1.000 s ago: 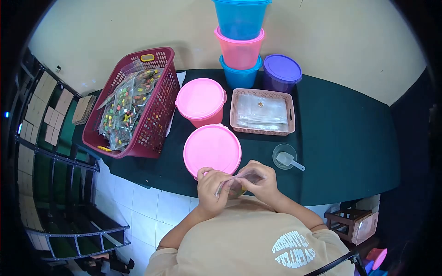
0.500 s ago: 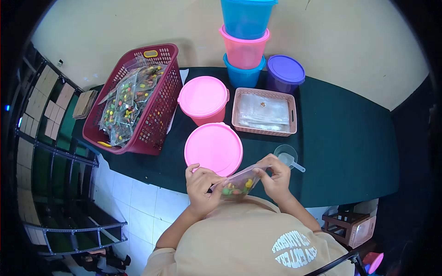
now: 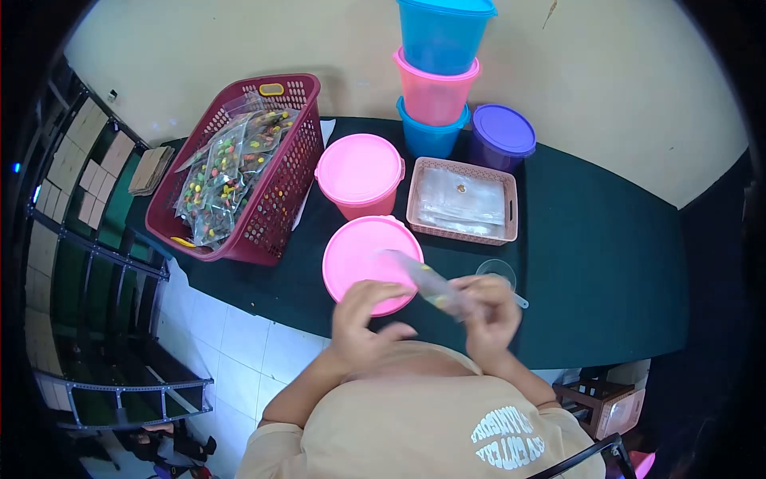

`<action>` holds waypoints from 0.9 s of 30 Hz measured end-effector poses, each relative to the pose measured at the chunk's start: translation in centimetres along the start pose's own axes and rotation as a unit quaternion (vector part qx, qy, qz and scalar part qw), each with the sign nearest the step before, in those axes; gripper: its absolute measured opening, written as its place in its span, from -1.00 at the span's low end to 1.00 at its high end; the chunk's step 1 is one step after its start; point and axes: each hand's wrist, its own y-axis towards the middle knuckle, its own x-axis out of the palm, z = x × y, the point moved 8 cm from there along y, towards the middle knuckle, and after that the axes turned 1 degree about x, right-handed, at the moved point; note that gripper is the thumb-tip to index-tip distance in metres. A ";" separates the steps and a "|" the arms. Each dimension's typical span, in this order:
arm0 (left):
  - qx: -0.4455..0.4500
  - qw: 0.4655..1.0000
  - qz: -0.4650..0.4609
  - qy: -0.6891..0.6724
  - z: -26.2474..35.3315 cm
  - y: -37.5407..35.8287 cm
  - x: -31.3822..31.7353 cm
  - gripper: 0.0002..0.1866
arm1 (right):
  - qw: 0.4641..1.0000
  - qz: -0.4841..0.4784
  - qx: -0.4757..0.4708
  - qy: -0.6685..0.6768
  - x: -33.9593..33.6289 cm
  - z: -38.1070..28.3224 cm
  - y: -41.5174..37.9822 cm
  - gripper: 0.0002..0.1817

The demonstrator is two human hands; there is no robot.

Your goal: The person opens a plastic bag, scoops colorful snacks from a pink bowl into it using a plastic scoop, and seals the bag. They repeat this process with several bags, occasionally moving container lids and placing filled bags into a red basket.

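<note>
A clear plastic bag of colourful candies, smeared by motion, is pinched at its right end by my right hand. My left hand is apart from the bag, thumb and fingers spread with nothing between them. It hovers over the near edge of a round tub with a pink lid. Just beyond my right hand lies a clear scoop, partly hidden by the fingers.
A maroon basket at the left holds several filled candy bags. A second pink-lidded tub stands behind the first. Clear bags fill a pink tray. Stacked blue and pink tubs and a purple tub stand by the wall.
My left hand has let go of the bag and opened. My right hand keeps hold of the bag, which has swung so its free end points up and left.
</note>
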 end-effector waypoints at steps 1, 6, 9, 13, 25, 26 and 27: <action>-0.011 1.000 0.000 0.029 0.5 0.1 0.8 -0.51 | 0.997 -0.060 0.040 -0.008 1.5 -0.1 -0.3 -0.84; -0.012 0.999 0.028 0.008 -0.6 0.0 1.3 -0.69 | 0.979 -0.161 -0.026 -0.124 2.9 0.1 0.2 -0.62; 0.041 0.993 -0.007 0.109 0.9 0.4 1.6 -0.86 | 0.946 -0.108 -0.086 -0.294 2.8 -1.9 1.4 -0.59; 0.059 0.989 -0.017 0.137 1.7 0.7 1.2 -0.87 | 0.911 -0.206 -0.063 -0.353 3.3 -2.2 3.0 -0.69; 0.043 0.998 0.019 0.040 0.9 -0.4 -3.0 -0.83 | 0.869 -0.364 -0.041 -0.332 6.8 -0.1 1.3 -0.75; 0.042 0.998 0.026 0.045 0.6 -0.6 -3.7 -0.83 | 0.868 -0.369 -0.046 -0.328 7.3 0.0 1.2 -0.75; 0.025 0.997 0.069 -0.012 -0.1 -0.7 -5.0 -0.85 | 0.868 -0.360 -0.031 -0.340 7.5 0.7 1.2 -0.75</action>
